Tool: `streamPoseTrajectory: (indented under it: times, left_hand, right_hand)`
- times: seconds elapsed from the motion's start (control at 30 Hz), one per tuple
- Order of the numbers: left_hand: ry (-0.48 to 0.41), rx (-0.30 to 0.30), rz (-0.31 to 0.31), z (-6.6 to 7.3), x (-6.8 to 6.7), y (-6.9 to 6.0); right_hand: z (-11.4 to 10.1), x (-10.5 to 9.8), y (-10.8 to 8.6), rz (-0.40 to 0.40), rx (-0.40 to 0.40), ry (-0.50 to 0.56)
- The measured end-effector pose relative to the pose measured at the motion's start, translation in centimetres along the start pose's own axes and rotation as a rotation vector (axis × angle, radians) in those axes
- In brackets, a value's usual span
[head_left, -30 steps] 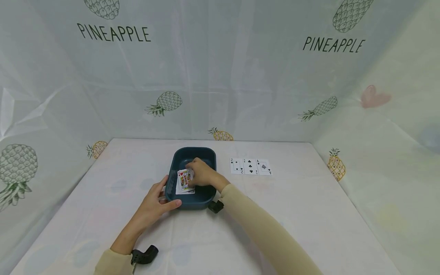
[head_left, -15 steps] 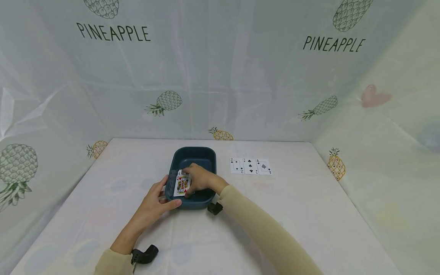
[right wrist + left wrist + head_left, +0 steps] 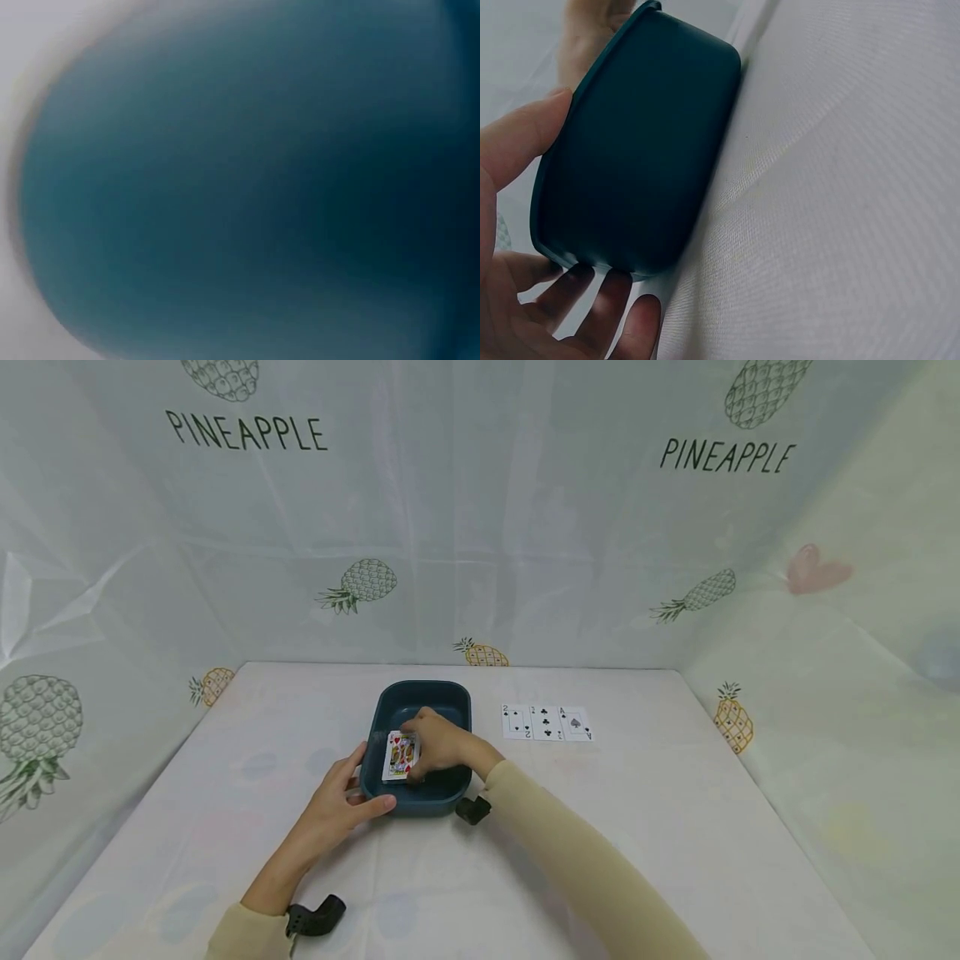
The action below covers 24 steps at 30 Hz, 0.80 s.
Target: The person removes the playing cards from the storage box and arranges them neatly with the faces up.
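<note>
A dark teal plastic box [image 3: 433, 807] sits on the table, tilt not apparent. My left hand [image 3: 337, 803] holds its near-left corner, thumb over the rim and fingers against the side, as the left wrist view also shows with the box wall [image 3: 641, 142]. Inside the box, a small stack of playing cards [image 3: 400, 757] lies face up with a red king-like face card on top. My right hand [image 3: 442, 743] reaches over the right rim and grips the stack by its right side, hiding part of it. The right wrist view is only blurred teal.
Three playing cards [image 3: 547, 723], a two, a three and an ace, lie overlapped in a row on the white-covered table [image 3: 637, 810] right of the box. A pineapple-printed sheet [image 3: 525, 527] hangs behind and at both sides.
Within the box, the gripped stack shifted toward the near left and tilted, then came back right and now looks squarer. Left hand, box and the row of three cards stayed in place.
</note>
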<state>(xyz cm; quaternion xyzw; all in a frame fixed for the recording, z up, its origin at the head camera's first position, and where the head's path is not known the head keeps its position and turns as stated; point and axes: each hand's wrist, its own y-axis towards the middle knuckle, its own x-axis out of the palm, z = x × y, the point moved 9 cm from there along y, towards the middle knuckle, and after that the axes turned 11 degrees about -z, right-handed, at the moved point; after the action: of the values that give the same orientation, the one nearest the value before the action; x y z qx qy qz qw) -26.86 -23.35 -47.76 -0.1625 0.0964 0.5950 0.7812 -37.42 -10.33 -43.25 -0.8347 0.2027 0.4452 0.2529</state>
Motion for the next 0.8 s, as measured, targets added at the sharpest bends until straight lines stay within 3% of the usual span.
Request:
streamPoseTrajectory:
  times: [0.2, 0.43, 0.63, 0.8]
  left_hand:
    - [0.026, -0.017, 0.010, 0.0, -0.1, 0.0]
    - [0.040, -0.040, 0.037, -0.1, -0.1, 0.1]
    - [0.038, -0.043, 0.043, -0.2, -0.1, 0.0]
    - [0.034, -0.028, 0.037, -0.1, 0.0, 0.1]
  right_hand:
    - [0.9, -2.7, -2.6, 0.038, -0.066, 0.115]
    - [5.1, -6.9, -8.0, 0.102, -0.037, 0.160]
    - [11.3, -9.9, -13.5, 0.149, 0.032, 0.139]
    - [18.5, -10.7, -18.2, 0.171, 0.172, 0.142]
